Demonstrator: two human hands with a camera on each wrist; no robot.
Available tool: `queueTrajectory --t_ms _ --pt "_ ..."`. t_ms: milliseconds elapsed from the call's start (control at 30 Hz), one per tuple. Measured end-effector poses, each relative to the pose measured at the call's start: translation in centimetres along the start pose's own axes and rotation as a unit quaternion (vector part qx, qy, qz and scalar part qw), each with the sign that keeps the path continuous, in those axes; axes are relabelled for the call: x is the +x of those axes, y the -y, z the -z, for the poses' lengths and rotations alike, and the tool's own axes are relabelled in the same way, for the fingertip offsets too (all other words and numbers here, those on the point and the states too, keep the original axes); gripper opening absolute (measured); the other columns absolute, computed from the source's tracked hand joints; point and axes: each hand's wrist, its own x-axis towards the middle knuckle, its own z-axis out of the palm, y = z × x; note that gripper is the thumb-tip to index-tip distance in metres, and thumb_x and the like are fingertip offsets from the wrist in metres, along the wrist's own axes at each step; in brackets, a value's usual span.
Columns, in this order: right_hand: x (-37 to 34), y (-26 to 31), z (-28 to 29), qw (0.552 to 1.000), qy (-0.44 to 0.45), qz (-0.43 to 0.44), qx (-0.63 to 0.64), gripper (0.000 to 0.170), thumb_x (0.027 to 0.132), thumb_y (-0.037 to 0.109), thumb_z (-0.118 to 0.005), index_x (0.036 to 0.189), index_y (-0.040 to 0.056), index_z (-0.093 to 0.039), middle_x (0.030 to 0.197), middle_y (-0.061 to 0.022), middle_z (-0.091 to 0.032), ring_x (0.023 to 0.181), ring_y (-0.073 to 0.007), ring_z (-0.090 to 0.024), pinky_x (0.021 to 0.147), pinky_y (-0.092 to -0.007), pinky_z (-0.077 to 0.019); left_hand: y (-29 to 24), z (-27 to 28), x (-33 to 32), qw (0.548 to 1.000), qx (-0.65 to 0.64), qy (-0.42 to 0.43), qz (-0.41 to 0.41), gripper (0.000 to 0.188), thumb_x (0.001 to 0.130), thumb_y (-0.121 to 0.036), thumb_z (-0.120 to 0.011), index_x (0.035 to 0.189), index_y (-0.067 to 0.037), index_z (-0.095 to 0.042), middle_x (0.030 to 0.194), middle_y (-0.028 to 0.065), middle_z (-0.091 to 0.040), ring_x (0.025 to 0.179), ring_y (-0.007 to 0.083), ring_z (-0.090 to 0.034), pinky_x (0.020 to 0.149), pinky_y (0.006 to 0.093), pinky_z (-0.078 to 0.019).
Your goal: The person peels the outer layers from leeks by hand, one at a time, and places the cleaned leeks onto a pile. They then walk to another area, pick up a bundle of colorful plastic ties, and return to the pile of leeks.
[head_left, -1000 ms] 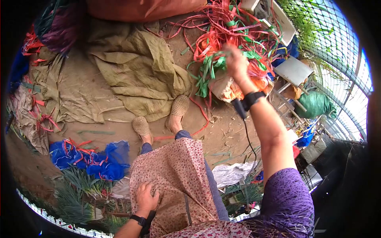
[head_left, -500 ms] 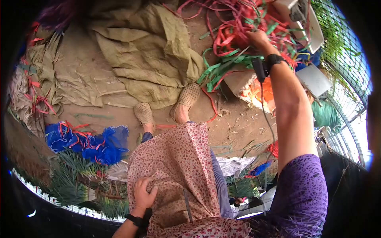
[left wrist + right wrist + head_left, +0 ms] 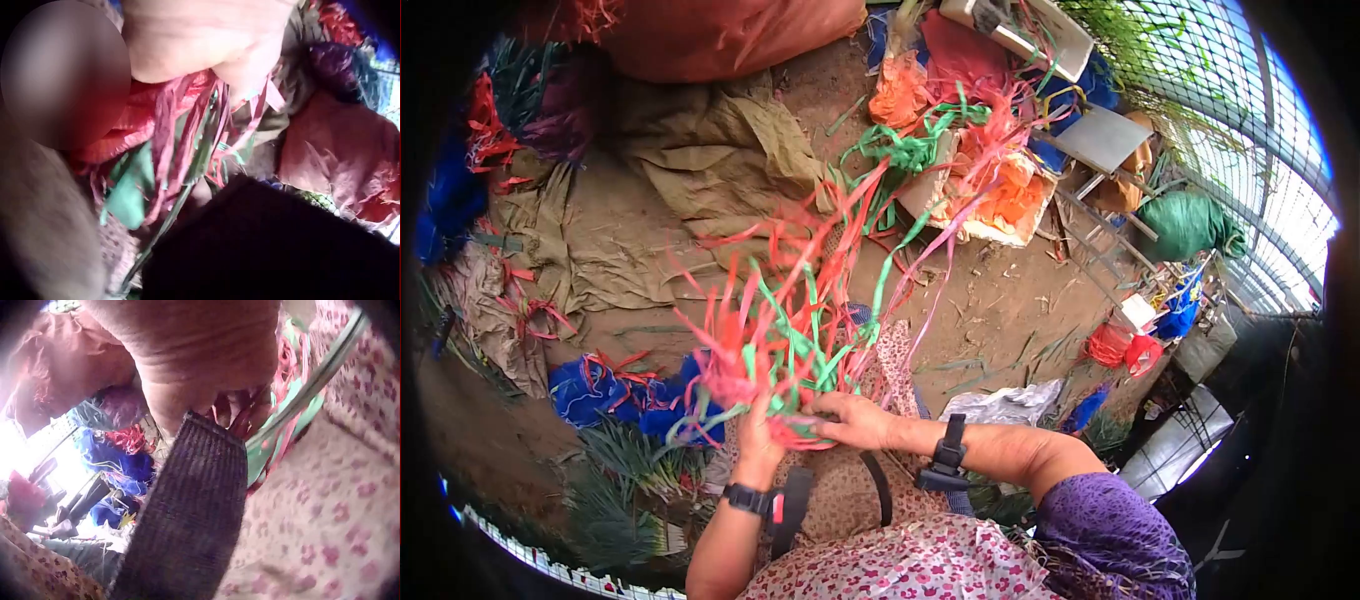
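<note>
In front of the lap, a loose bundle of red and green plastic strips (image 3: 805,345) fans out upward from both hands. My left hand (image 3: 760,438) grips its lower end from the left. From the right, my right hand (image 3: 858,421) holds the same end with curled fingers. The right wrist view shows strips (image 3: 275,444) coming out below the curled right fingers. Red, pink and green strips (image 3: 181,137) hang under the left hand in the left wrist view, where a dark strap hides part of them. Several long strands trail toward a box (image 3: 1022,232) of orange material.
A brown cloth (image 3: 730,160) covers the ground ahead, below a large red sack (image 3: 730,40). Blue netting (image 3: 595,390) and leafy green bundles (image 3: 620,470) lie on the left. A metal-framed stool (image 3: 1105,140) and a green sack (image 3: 1185,228) stand at right.
My right hand has come back from the pile at upper right to the lap, bringing the strips. My left hand has left its rest on the apron and now grips them too.
</note>
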Motion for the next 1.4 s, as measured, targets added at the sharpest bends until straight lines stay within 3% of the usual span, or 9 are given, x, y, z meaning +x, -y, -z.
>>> queueTrajectory --t_ms 200,367,500,633,767,833,933,1067,1400 --pt "2.8 -2.8 12.2 0.956 -0.226 -0.132 -0.128 0.038 0.072 0.014 -0.065 0.108 0.0033 -0.056 0.106 -0.0155 -0.058 0.101 -0.0297 -0.055 0.088 -0.036 -0.0444 -0.3 11.6 -6.6 0.946 0.299 -0.116 0.037 0.031 0.085 -0.025 -0.06 0.105 -0.001 -0.058 0.095 0.0069 -0.06 0.081 0.0171 -0.058 0.072 0.0316 -0.0487" --pt "9.6 -7.4 29.6 0.67 -0.368 -0.085 -0.639 0.088 0.061 0.031 -0.076 0.133 0.0073 -0.032 0.125 -0.0272 -0.038 0.112 -0.0442 -0.041 0.091 -0.0495 -0.0382 1.8 10.8 -7.0 0.952 0.283 -0.113 0.042 0.027 0.085 -0.027 -0.058 0.086 0.0 -0.062 0.076 0.0055 -0.061 0.067 0.015 -0.058 0.061 0.0283 -0.0461" --pt "13.9 -7.2 43.0 0.751 -0.553 -0.23 -0.279 0.117 0.052 0.067 -0.07 0.14 0.0163 -0.012 0.131 -0.0337 -0.029 0.12 -0.047 -0.034 0.097 -0.0518 -0.0315 3.9 8.7 -6.5 0.943 0.308 -0.125 -0.018 0.024 0.085 -0.024 -0.058 0.084 0.001 -0.062 0.076 0.0068 -0.062 0.067 0.0154 -0.057 0.063 0.0283 -0.046" --pt "17.2 -11.6 48.9 0.823 -0.405 -0.252 -0.307 0.111 0.058 0.059 -0.073 0.135 -0.0014 -0.021 0.113 -0.023 -0.051 0.103 -0.0302 -0.053 0.086 -0.0381 -0.0431 4.5 10.1 -5.4 0.95 0.28 -0.116 0.079 0.032 0.086 -0.029 -0.056 0.088 0.002 -0.063 0.074 0.0058 -0.061 0.069 0.0153 -0.056 0.066 0.0279 -0.0454" --pt "23.4 -17.1 47.3 0.808 0.019 -0.179 -0.562 0.081 0.071 0.045 -0.07 0.133 0.0094 -0.033 0.101 -0.0163 -0.057 0.085 -0.0219 -0.058 0.074 -0.0346 -0.0485 3.1 7.3 -5.4 0.922 0.364 -0.111 0.072 0.036 0.087 -0.032 -0.052 0.089 0.002 -0.063 0.073 0.0056 -0.061 0.068 0.015 -0.055 0.065 0.0267 -0.045" --pt "26.1 -15.9 44.2 0.638 0.129 -0.119 -0.75 0.074 0.072 0.043 -0.068 0.132 0.017 -0.034 0.102 -0.0182 -0.056 0.087 -0.0269 -0.059 0.077 -0.0394 -0.0481 3.1 6.8 -5.0 0.929 0.343 -0.102 0.094 0.041 0.088 -0.037 -0.048 0.091 0.002 -0.063 0.074 0.0064 -0.061 0.069 0.0149 -0.056 0.066 0.0261 -0.0444" --pt "27.1 -9.9 34.1 0.761 -0.296 -0.355 -0.455 0.078 0.068 0.043 -0.069 0.134 0.0206 -0.033 0.121 -0.0228 -0.04 0.102 -0.0358 -0.052 0.087 -0.0453 -0.0425 3.9 8.0 -4.5 0.947 0.3 -0.083 0.083 0.041 0.09 -0.036 -0.045 0.093 0.002 -0.062 0.075 0.0057 -0.061 0.071 0.0149 -0.056 0.07 0.0258 -0.0436" --pt "27.4 -15.4 28.8 0.731 -0.496 -0.176 -0.434 0.099 0.059 0.038 -0.076 0.137 0.0163 -0.018 0.133 -0.0331 -0.021 0.124 -0.0449 -0.027 0.095 -0.0493 -0.0346 3.0 6.2 -4.0 0.926 0.357 -0.086 0.083 0.037 0.092 -0.031 -0.044 0.093 0.002 -0.062 0.076 0.0053 -0.062 0.073 0.0143 -0.056 0.072 0.0256 -0.0434" --pt "25.8 -20.4 25.0 0.827 -0.496 -0.256 -0.07 0.073 0.067 0.007 -0.061 0.132 0.0075 -0.029 0.114 -0.021 -0.054 0.106 -0.0287 -0.053 0.087 -0.0381 -0.0446 2.8 8.5 -3.8 0.944 0.306 -0.103 0.072 0.033 0.09 -0.028 -0.049 0.102 0.002 -0.058 0.094 0.0087 -0.061 0.087 0.0178 -0.057 0.078 0.0303 -0.0465"
